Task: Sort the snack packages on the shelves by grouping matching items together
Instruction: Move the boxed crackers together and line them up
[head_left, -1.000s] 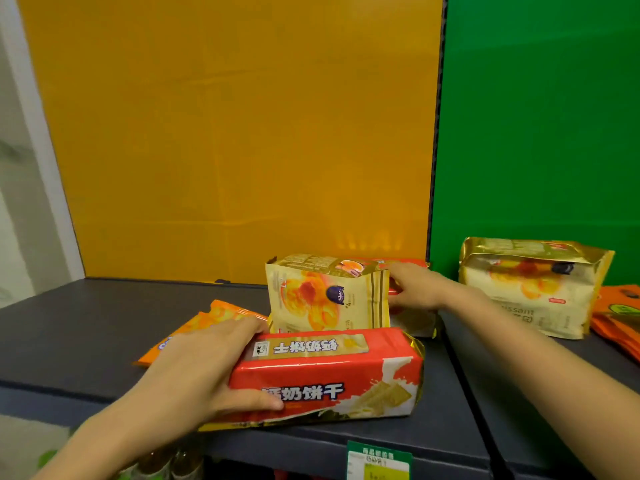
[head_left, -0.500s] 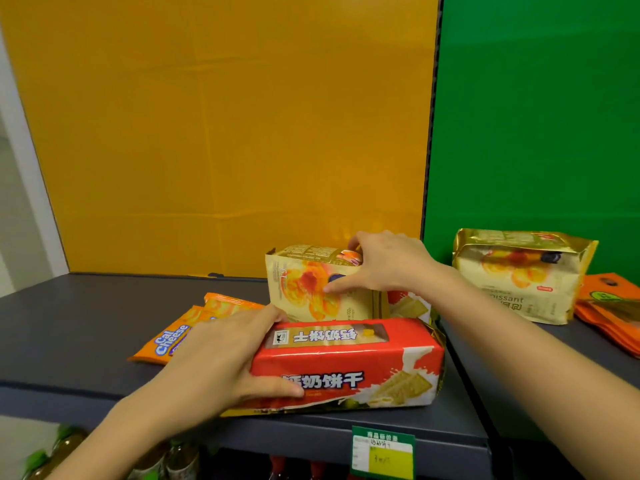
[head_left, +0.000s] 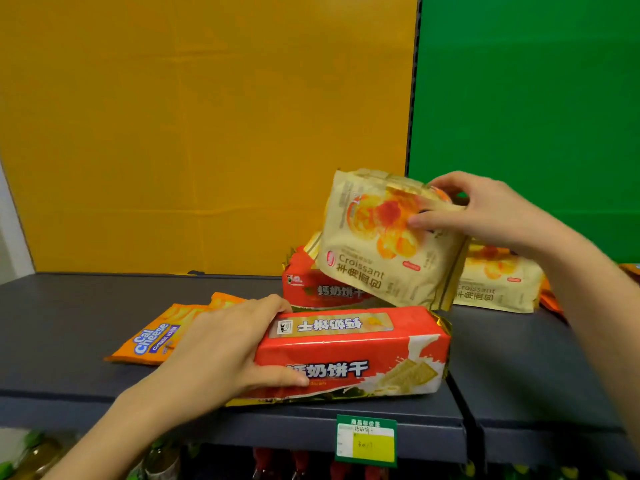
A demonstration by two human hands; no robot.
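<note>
My right hand [head_left: 485, 213] grips the top of a cream croissant bag [head_left: 377, 244] and holds it tilted, lifted off the dark shelf [head_left: 86, 327]. A second, matching croissant bag [head_left: 495, 282] stands behind it on the right. My left hand [head_left: 221, 348] clasps the left end of a red biscuit package [head_left: 360, 355] lying at the shelf's front edge. Another red biscuit package [head_left: 311, 285] sits behind it, partly hidden by the lifted bag. Orange Cal Cheese wafer packets [head_left: 156, 337] lie flat to the left, partly under my left hand.
The shelf backs onto a yellow panel [head_left: 207, 133] on the left and a green one [head_left: 536, 116] on the right. A green and yellow price tag [head_left: 366, 441] hangs on the front edge. More orange packets [head_left: 550, 299] peek out at far right. Bottles stand on the lower shelf.
My right hand has taken hold of the croissant bag and lifted it up and to the right, uncovering the second red biscuit package behind. My left hand stays on the front red package.
</note>
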